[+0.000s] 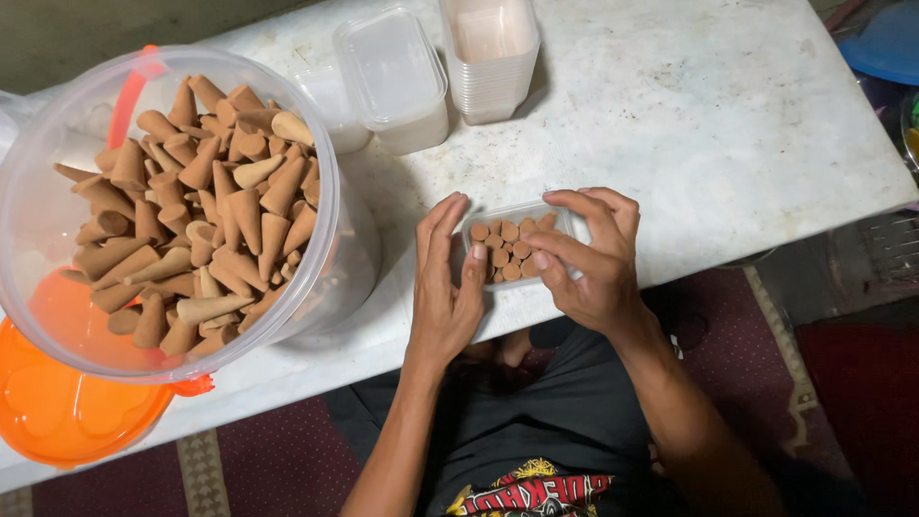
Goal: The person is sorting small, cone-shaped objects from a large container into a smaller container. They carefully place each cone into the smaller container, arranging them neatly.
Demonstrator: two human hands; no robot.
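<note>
- I count two hands, one small clear tray (pixel 565 216), one big clear tub (pixel 330 278), one orange lid (pixel 57 412).
- In the tray I see about a dozen brown cones (pixel 507 251) standing with round bases up; the tub's heap is past counting.
- My left hand (pixel 447 287), fingers together, presses the tray's left side.
- My right hand (pixel 593 258) curls over its right side, fingertips on the cones.
- The tray sits between both hands at the white bench's (pixel 728 115) near edge.
- Behind stand two stacks of empty trays (pixel 488 57).

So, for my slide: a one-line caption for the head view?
Both hands hold a small clear box of brown cones beside a full bucket.
</note>
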